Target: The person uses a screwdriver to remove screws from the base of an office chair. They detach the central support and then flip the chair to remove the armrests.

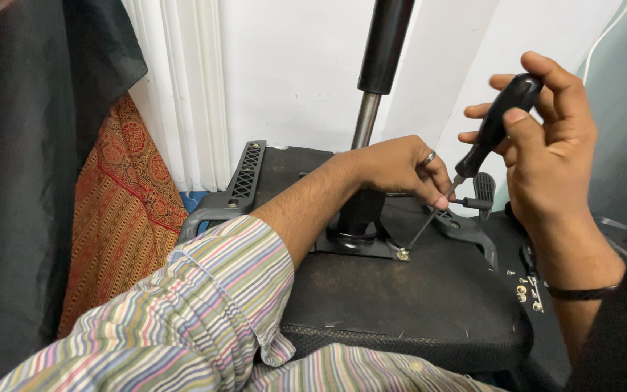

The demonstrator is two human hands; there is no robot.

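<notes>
I have the right hand (553, 145) wrapped shut around the black handle of the screwdriver (491, 131), its thin shaft slanting down so the tip sits on the screw (403, 254) at the front corner of the metal mounting plate (357, 243). My left hand (400, 170) rests near the shaft, fingers pinched closed around it just below the handle. The upturned black chair seat (400, 297) lies under both hands, gas cylinder (375, 72) pointing up. I judge this to be mid-job: this 1 screw is in its hole, and I cannot tell how tight. No container is visible; several small brass-coloured fasteners (525, 294) lie loose on the dark surface to the right.
</notes>
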